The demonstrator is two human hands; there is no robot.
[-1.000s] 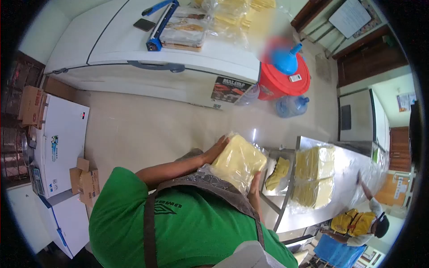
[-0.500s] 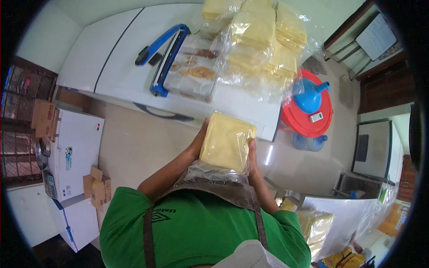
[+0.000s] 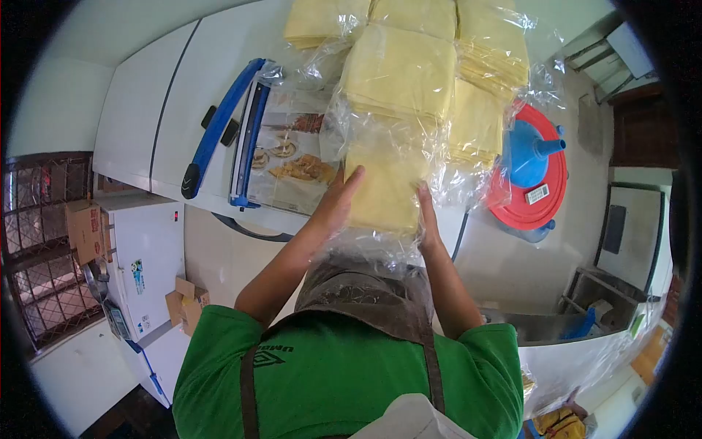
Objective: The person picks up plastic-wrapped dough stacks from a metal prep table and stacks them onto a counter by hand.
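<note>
A stack of pale yellow square sheets (image 3: 384,194) in a transparent plastic bag is held between my two hands, at the front of a pile of similar packs. My left hand (image 3: 341,199) grips its left side, with the thumb lying along the upper face. Along the opposite side my right hand (image 3: 429,212) presses, its fingers mostly hidden by the edge and the plastic. Loose bag plastic hangs from the near end. Just beyond it, another bagged stack (image 3: 398,69) rests on the pile. Whether the held pack touches the surface below, I cannot tell.
A blue-handled bag sealer (image 3: 223,135) lies left of the pile on the white freezer top (image 3: 164,157). Over to the right, a blue funnel (image 3: 528,155) sits on a red round lid (image 3: 552,194). Cardboard boxes and another white freezer (image 3: 146,252) stand at left.
Both hands have carried the bagged stack forward, from in front of my apron to the pile's near edge. My view has moved closer to the freezer top.
</note>
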